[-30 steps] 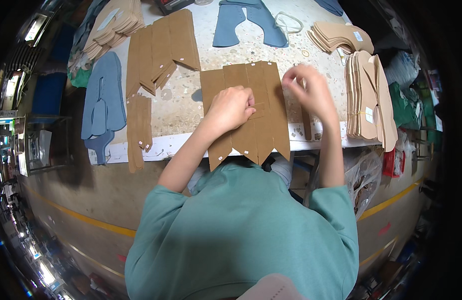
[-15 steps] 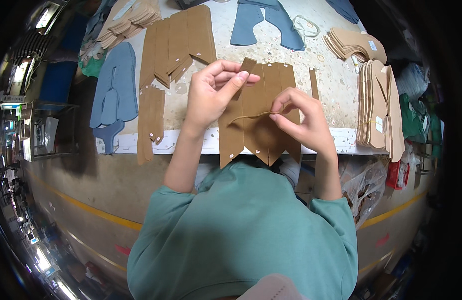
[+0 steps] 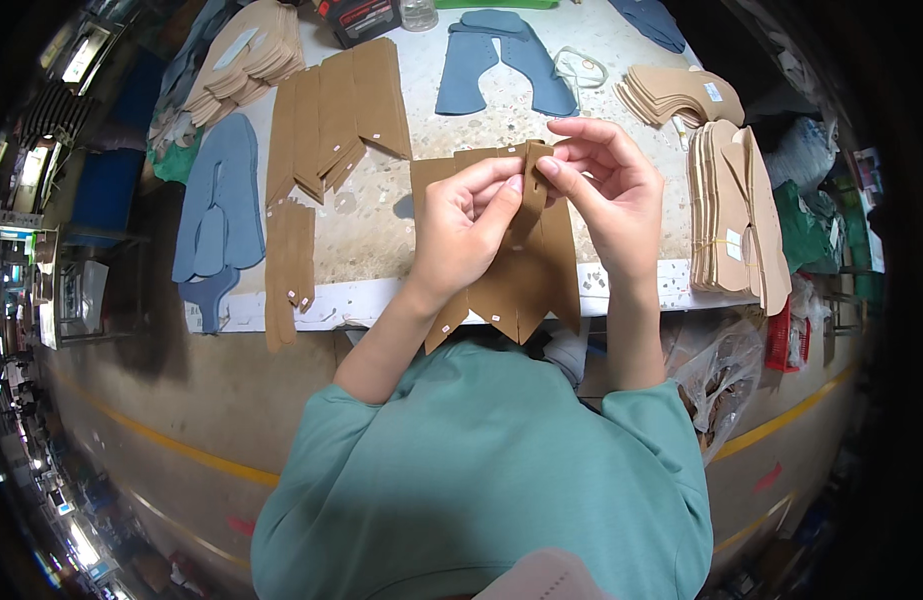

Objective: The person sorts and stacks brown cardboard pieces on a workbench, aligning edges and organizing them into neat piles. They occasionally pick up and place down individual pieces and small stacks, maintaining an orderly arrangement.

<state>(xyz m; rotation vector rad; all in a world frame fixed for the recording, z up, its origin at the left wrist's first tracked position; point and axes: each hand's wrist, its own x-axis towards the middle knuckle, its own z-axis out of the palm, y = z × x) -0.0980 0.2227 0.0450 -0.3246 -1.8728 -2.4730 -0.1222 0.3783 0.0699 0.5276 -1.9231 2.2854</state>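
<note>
Between my hands, over the table, is a narrow brown leather-like strip with a small slot in it, its top end bent over. My left hand pinches its left edge between thumb and fingers. My right hand has thumb and forefinger closed on the upper right of the strip, its other fingers lifted. Below both hands lie brown panels side by side, their notched ends hanging past the table's near edge. Small white stickers mark them. My hands hide the middle of these panels.
More brown panels lie to the left, beside blue pieces. A blue curved piece sits at the far middle. Tan stacks stand at right. Behind are a dark red-marked box and a clear jar.
My right hand has risen from the panels to meet my left hand at the strip. The thin strip it pinched no longer hangs free. The whole view has shifted slightly.
</note>
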